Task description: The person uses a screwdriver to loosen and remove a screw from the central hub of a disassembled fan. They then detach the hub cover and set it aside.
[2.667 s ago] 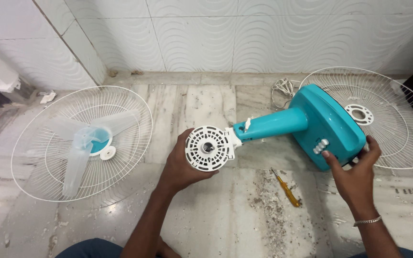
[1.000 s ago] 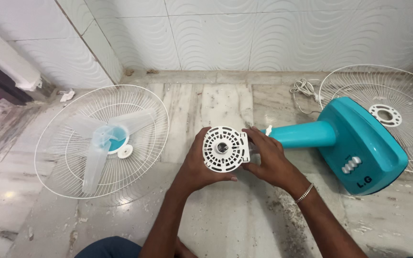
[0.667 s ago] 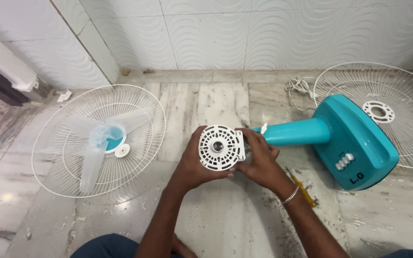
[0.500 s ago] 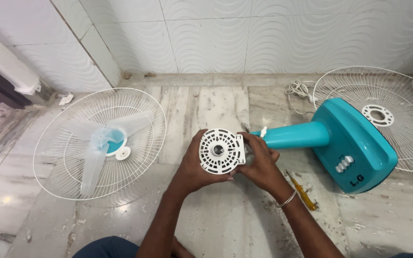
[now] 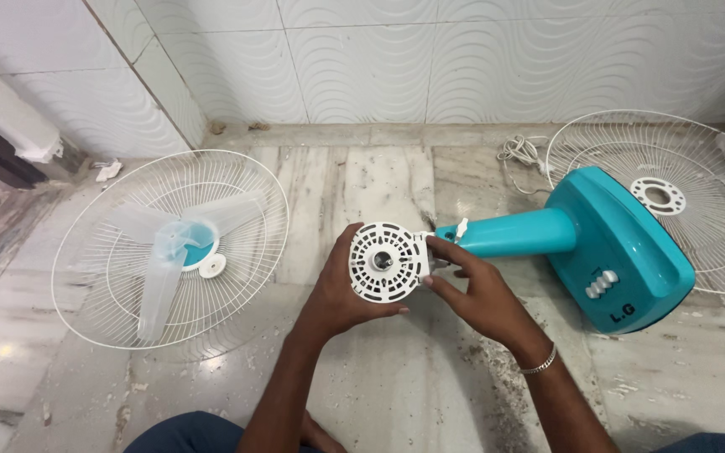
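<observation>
on the marble floor [image 5: 354, 394] near its tiled back edge, a person's left hand [image 5: 337, 298] curls closed around the rim of a white round motor housing [image 5: 385, 262] at the end of a teal fan body [image 5: 581, 243] lying on its side, while the right hand [image 5: 476, 289] pinches the joint just beside it. one white wire guard [image 5: 169, 252] holding pale blades [image 5: 161, 252] lies toward the left edge, another guard [image 5: 673, 193] toward the right. a loose grip could let the housing twist, or a small part drop into the floor grit.
</observation>
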